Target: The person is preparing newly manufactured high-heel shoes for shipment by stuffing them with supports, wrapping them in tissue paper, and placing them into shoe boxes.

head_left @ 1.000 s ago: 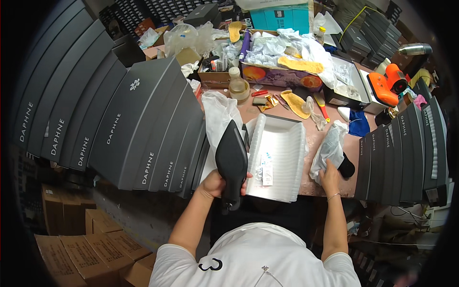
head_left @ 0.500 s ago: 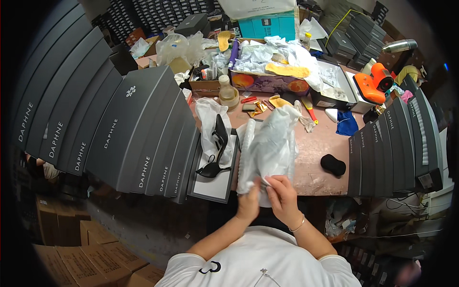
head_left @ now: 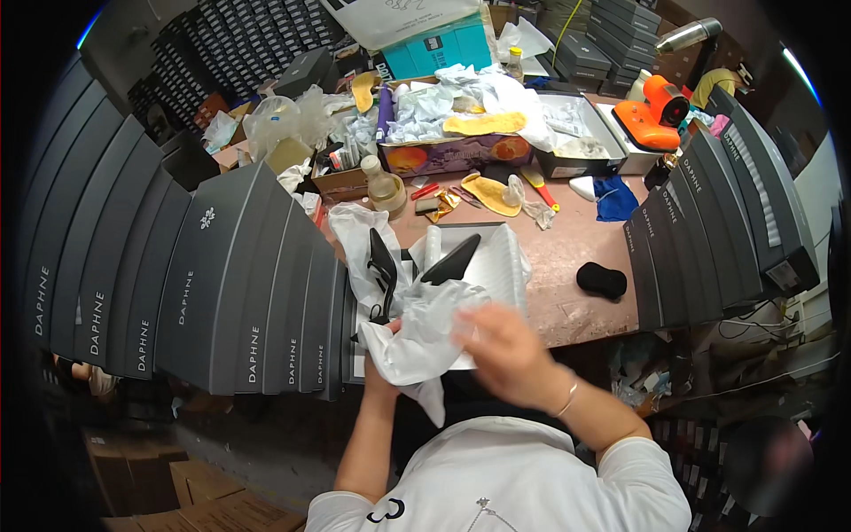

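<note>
In the head view, both hands met over a crumpled sheet of white tissue paper (head_left: 417,341) at the near edge of the table (head_left: 567,257). The left hand (head_left: 383,341) was mostly hidden beneath the paper, gripping it from below, its fingers closed on the bunched sheet. The right hand (head_left: 496,341) was blurred, resting against the paper's right side; I cannot tell whether it was closed on it. Just beyond the paper lay an open shoe box (head_left: 496,266) lined with white paper, with a black pointed high-heeled shoe (head_left: 452,260) tilted inside it. A second black heeled shoe (head_left: 383,270) lay on a plastic bag just left of the box. A row of grey shoe boxes (head_left: 222,284) stood on the left, a small black pad (head_left: 601,280) well to the right.
</note>
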Tool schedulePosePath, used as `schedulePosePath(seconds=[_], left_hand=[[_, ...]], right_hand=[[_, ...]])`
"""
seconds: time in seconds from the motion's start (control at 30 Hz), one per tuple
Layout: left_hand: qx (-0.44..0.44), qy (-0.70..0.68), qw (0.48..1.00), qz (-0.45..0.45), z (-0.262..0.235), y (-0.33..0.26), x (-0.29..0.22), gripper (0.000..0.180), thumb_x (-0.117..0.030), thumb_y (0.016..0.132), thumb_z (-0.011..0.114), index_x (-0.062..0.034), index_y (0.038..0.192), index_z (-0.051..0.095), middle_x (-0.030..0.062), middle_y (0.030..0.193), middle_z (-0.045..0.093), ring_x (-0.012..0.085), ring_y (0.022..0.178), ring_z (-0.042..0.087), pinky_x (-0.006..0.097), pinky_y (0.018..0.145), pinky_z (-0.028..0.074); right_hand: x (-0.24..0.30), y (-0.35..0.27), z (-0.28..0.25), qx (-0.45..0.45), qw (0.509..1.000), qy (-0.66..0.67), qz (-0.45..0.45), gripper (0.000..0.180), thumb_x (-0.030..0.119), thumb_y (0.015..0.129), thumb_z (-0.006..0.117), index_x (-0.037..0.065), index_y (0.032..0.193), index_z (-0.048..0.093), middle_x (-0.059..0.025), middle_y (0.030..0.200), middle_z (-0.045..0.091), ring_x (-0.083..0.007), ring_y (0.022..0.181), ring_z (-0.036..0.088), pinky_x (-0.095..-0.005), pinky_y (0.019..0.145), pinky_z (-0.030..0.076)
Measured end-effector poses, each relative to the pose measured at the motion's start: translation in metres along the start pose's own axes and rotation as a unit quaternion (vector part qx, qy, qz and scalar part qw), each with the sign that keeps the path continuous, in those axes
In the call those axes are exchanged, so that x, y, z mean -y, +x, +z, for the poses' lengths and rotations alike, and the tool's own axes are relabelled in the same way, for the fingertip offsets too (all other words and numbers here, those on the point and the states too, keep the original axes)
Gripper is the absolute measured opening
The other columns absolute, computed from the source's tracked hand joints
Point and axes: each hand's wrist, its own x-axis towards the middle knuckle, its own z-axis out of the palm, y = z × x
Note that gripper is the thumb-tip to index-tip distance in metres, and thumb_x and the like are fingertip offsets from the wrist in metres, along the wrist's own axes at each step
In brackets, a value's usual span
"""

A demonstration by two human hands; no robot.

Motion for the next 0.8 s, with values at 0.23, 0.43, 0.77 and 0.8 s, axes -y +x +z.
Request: schedulePosePath(seconds=[0.23,0.43,0.77,0.8], left_hand=[[0.006,0.038,0.998,-0.045,-0.052,0.032,-0.024,0.057,-0.047,0.097,0.043,0.0013,0.123,0.055,0.0141,0.11,0.063,0.0235,0.096,0.063,0.035,0.083,0.052],[-0.181,0.083,0.891,0.408,0.068,0.014,-0.081,0.061,-0.054,0.099,0.029,-0.0006,0.111,0.056,0.0148,0.107,0.059,0.0277,0.107,0.056,0.043,0.102,0.039],[0.192,0.342,0.919,0.036,0.074,0.07,-0.051,0.062,-0.043,0.091,0.057,-0.0003,0.134,0.045,0.0123,0.122,0.057,0.0227,0.113,0.054,0.039,0.099,0.041],[0.143,0.188,0.968,0.084,0.075,0.065,-0.071,0.064,-0.048,0.095,0.05,-0.0006,0.137,0.042,0.0123,0.124,0.055,0.0219,0.114,0.054,0.036,0.096,0.044]], right_hand=[[-0.05,0.01,-0.034,0.26,0.96,-0.073,0.074,0.046,0.038,0.078,0.071,0.006,0.105,0.053,-0.011,0.085,0.063,-0.0311,0.074,0.064,-0.0414,0.061,0.049],[-0.123,-0.057,-0.035,-0.026,0.889,0.126,0.44,0.034,0.031,0.087,0.067,0.0,0.095,0.056,-0.0126,0.072,0.064,-0.0228,0.055,0.062,-0.0313,0.049,0.047],[-0.116,-0.059,-0.099,0.032,0.824,0.36,0.437,0.029,0.028,0.091,0.063,0.001,0.102,0.059,-0.0016,0.068,0.059,-0.0062,0.049,0.051,-0.02,0.045,0.04],[-0.113,-0.056,-0.107,0.103,0.808,0.378,0.439,0.03,0.029,0.089,0.065,0.001,0.101,0.06,-0.0014,0.068,0.058,-0.0059,0.05,0.051,-0.0196,0.045,0.04]])
